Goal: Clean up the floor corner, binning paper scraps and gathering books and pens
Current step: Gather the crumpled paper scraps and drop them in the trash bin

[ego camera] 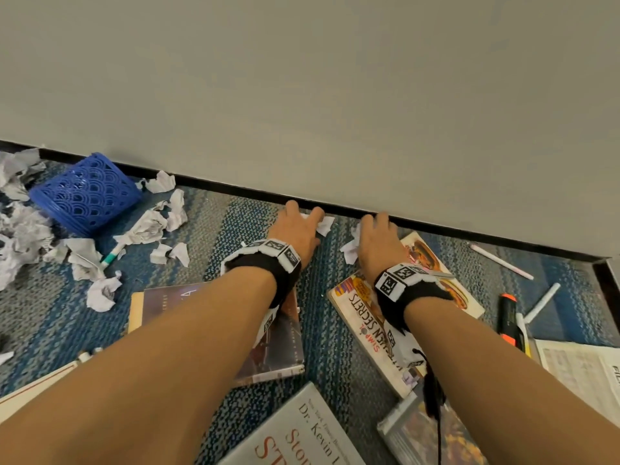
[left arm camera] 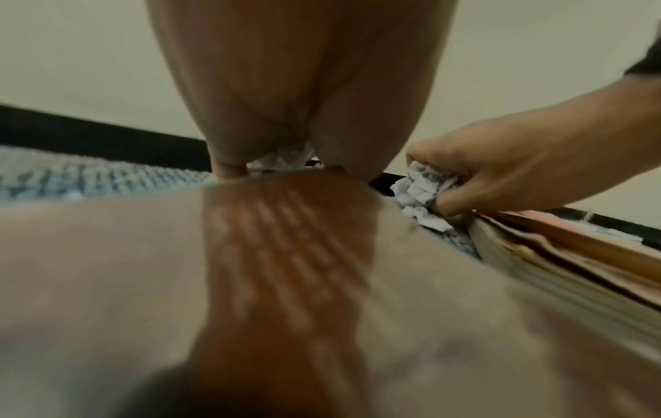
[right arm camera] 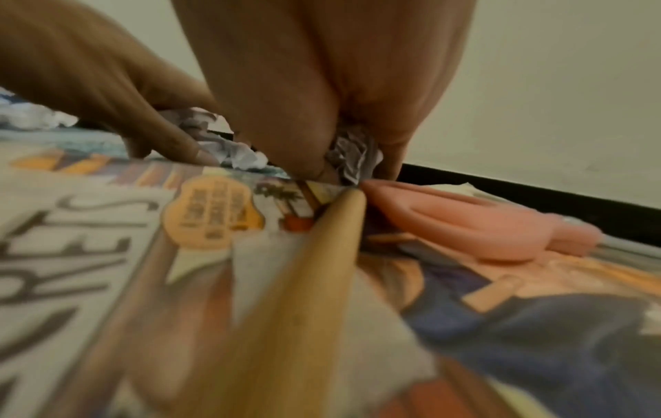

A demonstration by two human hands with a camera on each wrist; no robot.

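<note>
The left hand [ego camera: 299,229] held a grip on a crumpled paper scrap [ego camera: 324,225] beside the baseboard [ego camera: 214,183]. The right hand [ego camera: 379,244] gripped another scrap [ego camera: 350,247] above the cookbook [ego camera: 364,317].

Crumpled white paper scraps [ego camera: 30,236] litter the blue carpet beside a tipped blue lattice basket [ego camera: 85,193] (mouth unseen); glossy books [ego camera: 365,317] lie flat.

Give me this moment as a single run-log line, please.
left hand: grips paper scrap | right hand: grips crumpled scrap | site: carpet by baseboard | blue bin: on its side
</note>
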